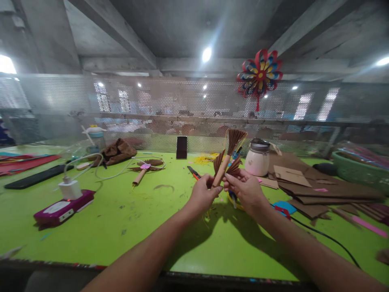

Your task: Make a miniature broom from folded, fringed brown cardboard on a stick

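Above the green table [121, 219], my left hand [203, 194] and my right hand [244, 187] together hold a brown paper craft [228, 156]: a rolled paper stick with fanned, pleated brown paper pieces at its top and sides. The left hand's fingers pinch the lower end of the stick. Fingers of the right hand grip the pleated pieces on the stick's right side. A similar finished brown paper piece [145, 168] lies on the table to the left. Under my hands sits something yellow and blue, mostly hidden.
Brown paper sheets [306, 184] are stacked at right beside a white jar [257, 159] and a green basket [358, 168]. A power strip with charger [65, 202], a black phone [181, 147], orange-handled scissors [193, 172] and a colourful pinwheel [259, 75] on the mesh screen are around.
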Tool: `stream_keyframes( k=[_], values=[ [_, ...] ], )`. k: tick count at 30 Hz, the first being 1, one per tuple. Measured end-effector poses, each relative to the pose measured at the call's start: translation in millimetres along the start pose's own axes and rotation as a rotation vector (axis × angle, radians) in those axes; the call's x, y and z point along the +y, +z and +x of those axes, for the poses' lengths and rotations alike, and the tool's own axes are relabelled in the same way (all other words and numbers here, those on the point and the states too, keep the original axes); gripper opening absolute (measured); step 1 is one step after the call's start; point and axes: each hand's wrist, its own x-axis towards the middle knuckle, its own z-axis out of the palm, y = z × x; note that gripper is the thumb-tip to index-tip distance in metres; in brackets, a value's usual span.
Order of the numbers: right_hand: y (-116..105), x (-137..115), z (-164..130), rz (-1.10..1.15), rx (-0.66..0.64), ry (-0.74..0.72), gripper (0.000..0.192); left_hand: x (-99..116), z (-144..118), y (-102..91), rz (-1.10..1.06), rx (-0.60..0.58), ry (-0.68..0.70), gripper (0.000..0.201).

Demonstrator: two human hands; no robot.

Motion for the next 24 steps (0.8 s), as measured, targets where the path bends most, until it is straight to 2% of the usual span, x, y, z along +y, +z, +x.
stream_keyframes(
  k=[14, 20, 24],
  values=[
    [4, 0, -1, 0.017, 0.015, 0.012, 0.030, -2, 0, 0.1, 0.000, 0.014, 0.002, 0.018],
    [1, 2, 1, 0.032, 0.001, 0.022, 0.031, 8, -3, 0.7, 0.084, 0.012, 0.007, 0.014],
    [-2, 4, 1, -0.005, -0.030, 0.021, 0.029, 7, -4, 1.8, 0.195, 0.061, 0.008, 0.024]
  ],
)
